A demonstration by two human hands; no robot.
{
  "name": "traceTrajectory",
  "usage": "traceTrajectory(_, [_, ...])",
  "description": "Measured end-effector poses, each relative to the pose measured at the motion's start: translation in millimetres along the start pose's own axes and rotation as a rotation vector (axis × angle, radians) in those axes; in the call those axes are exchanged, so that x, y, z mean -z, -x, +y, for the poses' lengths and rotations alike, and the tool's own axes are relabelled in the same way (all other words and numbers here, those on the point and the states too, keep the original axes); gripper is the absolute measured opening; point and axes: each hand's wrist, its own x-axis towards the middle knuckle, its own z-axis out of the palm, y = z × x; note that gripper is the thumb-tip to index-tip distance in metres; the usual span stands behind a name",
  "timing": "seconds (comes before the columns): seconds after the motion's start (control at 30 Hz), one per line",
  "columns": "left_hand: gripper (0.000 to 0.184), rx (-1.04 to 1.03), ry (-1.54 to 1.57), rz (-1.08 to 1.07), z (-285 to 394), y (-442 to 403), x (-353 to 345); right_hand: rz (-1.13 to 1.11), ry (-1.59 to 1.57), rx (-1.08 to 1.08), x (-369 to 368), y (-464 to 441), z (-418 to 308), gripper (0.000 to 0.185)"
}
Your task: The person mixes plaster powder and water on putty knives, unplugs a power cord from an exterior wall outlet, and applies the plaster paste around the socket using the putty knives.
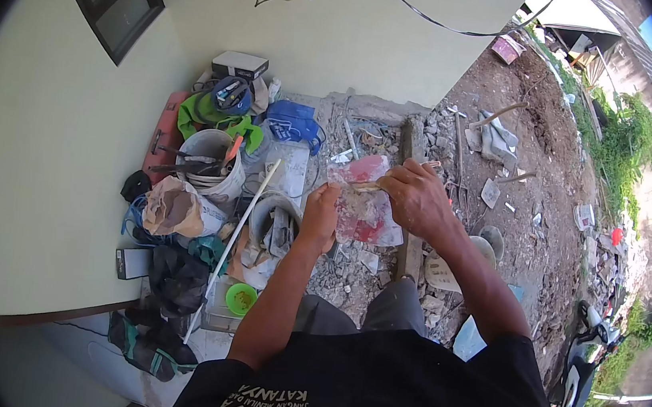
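In front of my body, a flat, roughly rectangular board (365, 214) is held up, stained pinkish red and greyish white. My left hand (321, 215) is closed on the board's left edge, with the thumb on top. Across the board's upper part runs a thin tan strip (363, 185), like wood. My right hand (417, 200) is closed at the strip's right end, over the board's right side. A small pale end shows past its knuckles. Whether the strip is fixed to the board, I cannot tell.
Left of me stand a bucket of tools (220, 179), a torn paper sack (177, 207), a second bucket (276, 218) and a leaning white pole (234, 245). A green bowl (241, 298) lies nearer. Rubble and a concrete ledge (409, 249) lie below; tools and boots (498, 143) are right.
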Motion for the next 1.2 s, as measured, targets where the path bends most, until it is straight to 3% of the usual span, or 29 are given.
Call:
traceTrajectory(0.17, [0.028,-0.108,-0.112,0.094,-6,-13,4,-0.023,-0.051,0.053,-17,4,-10,0.014])
traceTrajectory(0.37, [0.028,-0.166,-0.142,0.209,-2,-26,-9,0.063,-0.107,-0.072,-12,0,14,0.009])
traceTrajectory(0.43, [0.028,-0.214,-0.151,0.239,-6,-34,-18,-0.049,-0.165,-0.35,-11,-5,23,0.01])
traceTrajectory(0.47, [0.027,-0.265,-0.156,0.271,-10,-41,-22,-0.047,-0.167,-0.347,-13,-6,32,0.01])
traceTrajectory(0.53, [0.026,-0.319,-0.16,0.308,-21,-54,-31,-0.066,-0.361,-0.721,-18,-4,57,0.023])
traceTrajectory(0.57, [0.027,-0.364,-0.143,0.322,-23,-59,-39,-0.064,-0.364,-0.712,-23,1,72,0.023])
traceTrajectory(0.63, [0.027,-0.415,-0.126,0.344,-31,-75,-49,-0.087,-0.815,-0.938,-42,18,102,0.029])
traceTrajectory(0.67, [0.028,-0.402,-0.101,0.328,-39,-87,-51,-0.088,-0.867,-0.99,-55,23,116,0.026])
traceTrajectory(0.73, [0.028,-0.397,-0.077,0.319,-49,-105,-67,-0.066,-0.985,-1.002,-70,24,133,0.019])
traceTrajectory(0.8, [0.03,-0.379,-0.35,0.339,-51,-116,-92,-0.047,-1.137,-1.031,-77,18,155,0.014])
traceTrajectory(0.9, [0.029,-0.392,-0.4,0.347,-77,-158,-106,-0.078,-1.296,-1.06,-93,15,206,0.014])
traceTrajectory(1.03, [0.028,-0.314,-0.272,0.275,-101,-205,-123,-0.091,-1.302,-0.986,-101,12,271,0.016])
traceTrajectory(1.13, [0.028,-0.293,-0.235,0.269,-107,-225,-147,-0.107,-0.624,-0.627,-86,4,305,0.02])
traceTrajectory(1.17, [0.028,-0.255,-0.197,0.244,-107,-229,-156,-0.117,-0.631,-0.622,-84,3,310,0.02])
traceTrajectory(1.2, [0.027,-0.219,-0.157,0.222,-106,-235,-165,-0.028,-0.517,-0.438,-81,1,315,0.017])
